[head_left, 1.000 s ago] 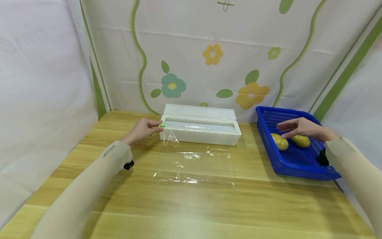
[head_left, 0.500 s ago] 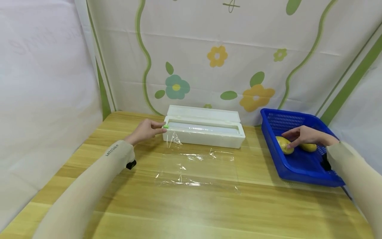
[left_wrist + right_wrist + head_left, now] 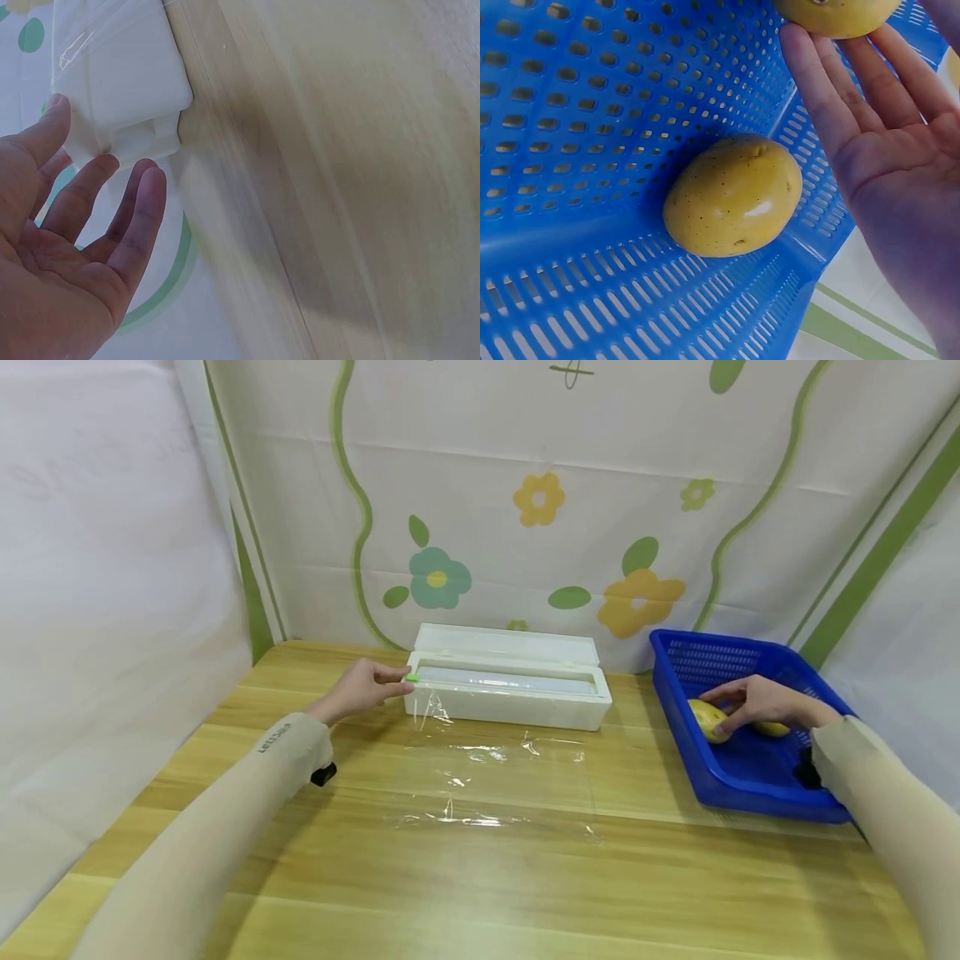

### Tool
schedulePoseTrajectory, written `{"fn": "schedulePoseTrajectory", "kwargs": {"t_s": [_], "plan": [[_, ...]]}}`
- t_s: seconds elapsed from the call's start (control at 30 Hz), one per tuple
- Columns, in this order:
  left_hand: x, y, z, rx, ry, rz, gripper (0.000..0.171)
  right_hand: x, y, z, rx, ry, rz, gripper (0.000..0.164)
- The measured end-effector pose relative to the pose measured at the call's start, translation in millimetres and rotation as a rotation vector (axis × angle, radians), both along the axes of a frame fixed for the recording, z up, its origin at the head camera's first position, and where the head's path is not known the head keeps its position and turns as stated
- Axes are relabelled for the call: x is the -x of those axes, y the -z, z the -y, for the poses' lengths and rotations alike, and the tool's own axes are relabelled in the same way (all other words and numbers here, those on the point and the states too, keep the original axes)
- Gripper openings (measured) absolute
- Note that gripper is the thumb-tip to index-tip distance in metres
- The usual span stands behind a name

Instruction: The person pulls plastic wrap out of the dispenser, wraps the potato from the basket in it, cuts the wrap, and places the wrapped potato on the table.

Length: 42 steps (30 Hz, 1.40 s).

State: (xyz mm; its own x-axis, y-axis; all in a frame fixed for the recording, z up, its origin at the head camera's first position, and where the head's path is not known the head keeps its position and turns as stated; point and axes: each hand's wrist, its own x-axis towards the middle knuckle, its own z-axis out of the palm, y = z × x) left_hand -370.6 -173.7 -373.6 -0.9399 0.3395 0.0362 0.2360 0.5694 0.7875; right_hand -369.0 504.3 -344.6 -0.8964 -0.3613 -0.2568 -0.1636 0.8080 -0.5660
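The grip of the right hand (image 3: 765, 703), right of centre in the head view, is partly closed: thumb and fingers curl about one potato (image 3: 705, 720), which sits at the left inside of the blue basket (image 3: 750, 802). A second potato (image 3: 735, 196) rests against the basket wall at the centre of the right wrist view, apart from the fingers.

The grip of the left hand (image 3: 358, 687), left of centre, is narrowed to a pinch: thumb and forefinger bear on the left end of the white box (image 3: 510, 710), at the green tab (image 3: 412, 677). The remaining fingers are spaced and loosely bent.

The box lid (image 3: 506, 643) is raised at the rear. Clear film (image 3: 480, 785) extends from the box front onto the table (image 3: 480, 893), mid-frame. The table has a wood-grain surface. A white flower-printed cloth (image 3: 480, 460) spans the upper frame; plain white cloth (image 3: 97, 610) covers the left side.
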Motion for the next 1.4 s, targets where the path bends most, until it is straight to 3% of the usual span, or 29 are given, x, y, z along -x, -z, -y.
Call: {"fn": "schedulePoseTrajectory", "kwargs": {"t_s": [0.3,0.53,0.77,0.9,1.07,1.27,1.4], "plan": [[-0.6,2.7,3,0.026,-0.011,-0.009,0.05,-7.6,-4.5,-1,0.017,-0.023,0.007,0.071],[-4.0,0.5,-1,0.02,0.0,-0.001,0.048,-9.4,2.7,7,-0.002,-0.07,-0.004,0.079],[-5.0,5.1,-6,0.011,0.018,0.003,0.047,-18.4,-1.5,2,-0.124,-0.043,-0.139,0.082],[-3.5,7.1,-8,0.017,0.018,-0.017,0.046,-26.4,-17.3,-1,-0.224,0.031,-0.268,0.085],[-2.9,5.1,-8,0.036,0.005,-0.037,0.046,-35.2,-54.1,16,-0.262,0.122,-0.408,0.093],[-8.5,-1.6,-11,0.083,-0.002,-0.133,0.045,-52.8,-98.5,69,-0.216,0.166,-0.546,0.093],[-16.9,-7.3,-16,0.061,-0.016,-0.154,0.049,-71.4,-113.9,115,-0.116,0.15,-0.578,0.09]]}}
